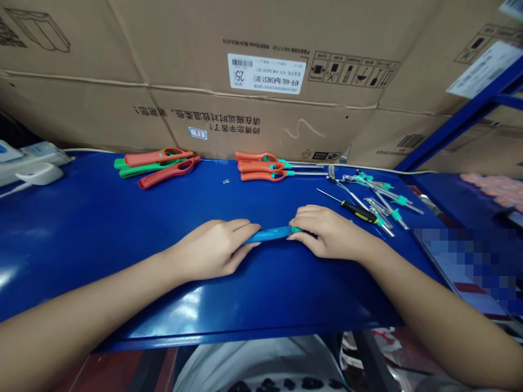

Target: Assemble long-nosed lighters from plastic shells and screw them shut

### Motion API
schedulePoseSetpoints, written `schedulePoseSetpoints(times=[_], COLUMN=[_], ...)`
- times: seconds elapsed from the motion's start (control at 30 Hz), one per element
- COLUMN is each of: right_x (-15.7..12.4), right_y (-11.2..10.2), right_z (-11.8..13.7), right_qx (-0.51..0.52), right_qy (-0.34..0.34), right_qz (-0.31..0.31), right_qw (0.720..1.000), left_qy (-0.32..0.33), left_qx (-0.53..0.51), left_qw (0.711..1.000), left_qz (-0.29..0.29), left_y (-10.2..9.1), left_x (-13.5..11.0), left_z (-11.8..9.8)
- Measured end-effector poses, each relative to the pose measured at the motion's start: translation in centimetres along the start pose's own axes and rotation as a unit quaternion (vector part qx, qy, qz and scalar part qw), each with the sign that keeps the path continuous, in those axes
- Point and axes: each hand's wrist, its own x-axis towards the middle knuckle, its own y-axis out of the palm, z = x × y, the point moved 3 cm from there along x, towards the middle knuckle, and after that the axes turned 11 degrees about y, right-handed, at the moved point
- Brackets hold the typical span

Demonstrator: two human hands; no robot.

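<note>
My left hand and my right hand both grip a blue plastic handle lying level across the table, one at each end, and the fingers hide both ends. A teal piece shows at its right end, under my right fingers. Beyond my right hand lie a black-and-yellow screwdriver and several thin metal rods with teal fittings. Farther back are several orange lighter-like tools with metal shafts. At the back left sit loose orange and green plastic handles.
The blue table ends in a front edge below my arms. Large cardboard boxes stand along its back. A white power strip sits at the left, and a blue metal shelf frame rises at the right beside a pixelated flat item.
</note>
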Motion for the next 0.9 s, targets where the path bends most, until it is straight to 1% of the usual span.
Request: schedulePoseSetpoints(times=[0.07, 0.13, 0.23, 0.37, 0.47, 0.57, 0.63, 0.67, 0.7, 0.73, 0.83, 0.9], right_x=[0.2, 0.4, 0.5, 0.0, -0.7, -1.6, -2.3, -2.8, -3.3, -3.8, -5.0, -5.3], right_y=[0.1, 0.2, 0.0, -1.0, -1.8, -2.8, -3.6, -4.0, -4.4, -4.7, -5.2, -5.4], right_z=[-0.2, -0.6, -1.4, -2.7, -3.7, -4.8, -6.0, -6.8, -7.7, -8.5, -10.5, -11.1], right_qx=[-0.001, -0.021, -0.071, -0.1, -0.084, -0.076, -0.117, -0.154, -0.202, -0.218, -0.226, -0.218], right_qy=[0.033, 0.079, 0.136, 0.176, 0.197, 0.24, 0.29, 0.323, 0.362, 0.388, 0.438, 0.449], right_qz=[0.017, 0.04, 0.066, 0.081, 0.097, 0.087, 0.07, 0.06, 0.056, 0.053, 0.066, 0.084], right_qw=[0.999, 0.996, 0.986, 0.976, 0.972, 0.964, 0.947, 0.932, 0.908, 0.894, 0.868, 0.862], left_qy=[-0.027, -0.059, -0.086, -0.109, -0.128, -0.14, -0.145, -0.147, -0.148, -0.146, -0.134, -0.13], left_qx=[-0.01, -0.027, -0.049, -0.026, -0.004, 0.0, 0.0, 0.0, -0.001, -0.002, -0.012, -0.023], left_qw=[0.999, 0.997, 0.995, 0.994, 0.992, 0.99, 0.989, 0.989, 0.989, 0.989, 0.991, 0.991], left_qz=[0.017, 0.03, 0.021, 0.012, 0.014, 0.012, 0.006, 0.003, -0.001, -0.003, -0.005, -0.003], left_y=[0.0, 0.0, 0.1, 0.2, 0.2, 0.1, 0.1, 0.1, 0.1, 0.1, 0.2, 0.2], left_x=[0.3, 0.5, 0.6, 0.5, 0.3, 0.2, 0.2, 0.2, 0.2, 0.3, 0.4, 0.4], left_z=[0.4, 0.9, 1.6, 2.4, 2.5, 2.4, 2.4, 2.4, 2.4, 2.4, 2.4, 2.3])
